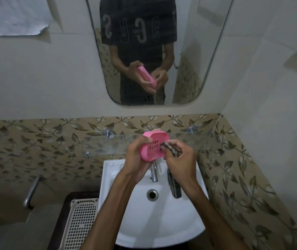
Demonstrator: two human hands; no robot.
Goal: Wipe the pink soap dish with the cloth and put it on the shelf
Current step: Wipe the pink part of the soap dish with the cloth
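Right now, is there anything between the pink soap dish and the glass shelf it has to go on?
Nothing visible. The left hand holds the pink soap dish just in front of the glass shelf, while the right hand presses the cloth into it. The shelf looks bare.

A white sink (189,219) with a drain (152,194) and chrome tap (154,173) sits below a mirror (189,51). A white perforated basket (80,222) stands left of it; above, what may be paper (14,15) hangs.
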